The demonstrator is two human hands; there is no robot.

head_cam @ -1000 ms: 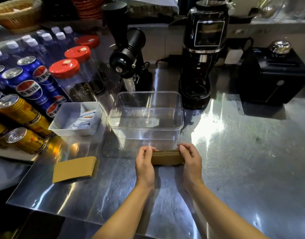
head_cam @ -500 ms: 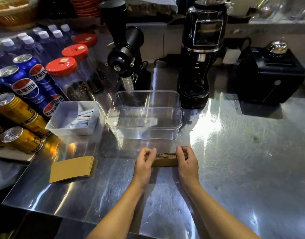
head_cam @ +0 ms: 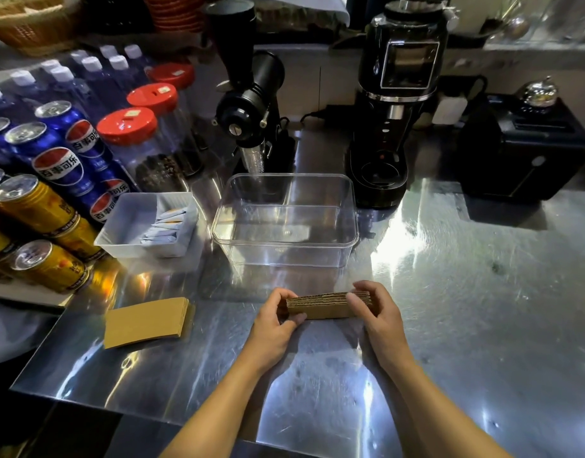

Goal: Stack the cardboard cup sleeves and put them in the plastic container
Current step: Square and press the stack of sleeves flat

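A thick stack of brown cardboard cup sleeves [head_cam: 321, 305] stands on its long edge on the steel counter, just in front of the clear plastic container [head_cam: 284, 241]. My left hand [head_cam: 274, 322] grips its left end and my right hand [head_cam: 377, 312] grips its right end. The container is open and holds nothing. A second, smaller pile of sleeves [head_cam: 147, 322] lies flat on the counter to the left, apart from both hands.
A white tray of sachets [head_cam: 132, 226] sits left of the container. Soda cans [head_cam: 53, 180], red-lidded jars [head_cam: 142, 143] and water bottles fill the left side. Two black grinders [head_cam: 251, 107] [head_cam: 393, 110] and a black box appliance [head_cam: 522, 150] stand behind.
Both hands have kept hold of the sleeve stack and shifted their grip on its ends; the stack now looks slightly lifted and tilted, with its top edge showing more.
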